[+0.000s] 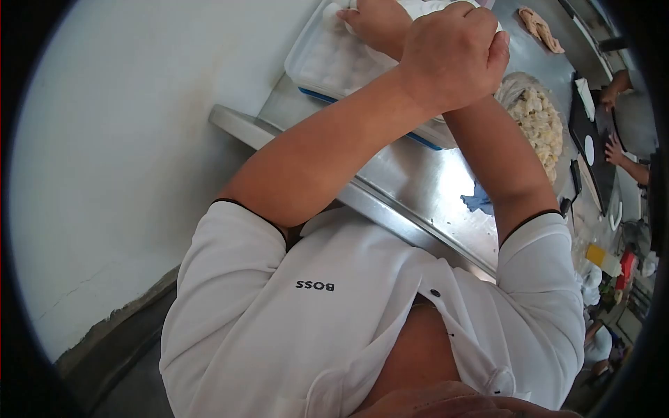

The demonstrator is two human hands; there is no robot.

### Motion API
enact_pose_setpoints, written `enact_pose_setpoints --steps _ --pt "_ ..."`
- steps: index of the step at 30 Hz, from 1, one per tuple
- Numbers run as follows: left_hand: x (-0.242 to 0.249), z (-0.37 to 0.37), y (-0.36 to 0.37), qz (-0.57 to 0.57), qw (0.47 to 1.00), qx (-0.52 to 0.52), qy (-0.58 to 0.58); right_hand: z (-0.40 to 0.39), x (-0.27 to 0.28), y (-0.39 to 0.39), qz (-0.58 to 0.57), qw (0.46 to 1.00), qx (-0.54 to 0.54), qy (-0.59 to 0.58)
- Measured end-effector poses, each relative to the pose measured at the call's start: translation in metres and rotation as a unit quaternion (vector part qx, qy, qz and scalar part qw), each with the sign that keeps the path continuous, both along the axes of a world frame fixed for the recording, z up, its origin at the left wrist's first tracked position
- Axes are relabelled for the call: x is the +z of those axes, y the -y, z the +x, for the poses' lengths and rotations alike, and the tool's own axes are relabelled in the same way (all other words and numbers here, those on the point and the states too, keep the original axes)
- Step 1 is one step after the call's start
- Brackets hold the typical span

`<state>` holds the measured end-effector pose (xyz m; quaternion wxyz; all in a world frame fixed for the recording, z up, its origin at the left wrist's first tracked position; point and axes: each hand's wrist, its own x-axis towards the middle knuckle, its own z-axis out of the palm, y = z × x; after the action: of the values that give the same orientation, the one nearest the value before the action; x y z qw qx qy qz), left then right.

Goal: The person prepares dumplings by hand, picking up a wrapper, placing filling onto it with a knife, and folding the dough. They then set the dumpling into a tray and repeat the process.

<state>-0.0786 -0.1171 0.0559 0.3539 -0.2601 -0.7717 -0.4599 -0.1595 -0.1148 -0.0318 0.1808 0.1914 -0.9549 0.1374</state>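
Observation:
My forearms cross at the top of the view. My left hand point(456, 56) is a closed fist on the right side of the crossing. White material point(421, 7) shows just beyond it, and whatever the fist holds is hidden. My right hand point(376, 24) reaches under my left arm to a translucent tray point(296, 66) with a blue edge below. Rows of pale round pieces point(338, 59) show in that tray. One finger of my right hand stretches toward the tray's far side; its other fingers are cut off or hidden.
A steel table point(401, 181) runs before me, beside a white wall point(139, 83). On it are a clear bag of pale pieces point(536, 118), a blue scrap point(477, 198) and a tan cloth point(540, 29). At the far right, another person's hands point(614, 150) are over a black board point(592, 132).

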Motion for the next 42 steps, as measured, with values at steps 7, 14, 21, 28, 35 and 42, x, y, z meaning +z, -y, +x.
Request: enact_pose_setpoints --steps 7,14,21,28,35,42 --pt "-0.003 -0.009 0.001 0.014 0.999 -0.025 -0.032 -0.019 -0.03 -0.003 -0.086 0.992 0.096 0.012" --pt "0.003 -0.038 0.027 0.039 0.991 0.112 -0.057 0.0 -0.011 -0.033 -0.507 0.804 0.284 0.124" --pt "0.003 -0.048 0.036 0.041 0.991 0.127 -0.001 0.089 0.048 -0.084 0.014 0.893 0.15 0.424" --pt "-0.011 -0.043 0.024 -0.035 0.995 0.061 0.075 0.1 0.007 -0.075 -0.28 0.902 0.145 0.297" --pt "-0.02 -0.04 0.012 -0.102 0.974 0.015 0.202 0.121 0.05 -0.16 -0.514 0.795 -0.028 0.32" --pt "-0.029 -0.005 -0.018 0.131 0.648 -0.336 0.671 0.154 0.068 -0.195 -0.353 0.918 -0.096 0.154"
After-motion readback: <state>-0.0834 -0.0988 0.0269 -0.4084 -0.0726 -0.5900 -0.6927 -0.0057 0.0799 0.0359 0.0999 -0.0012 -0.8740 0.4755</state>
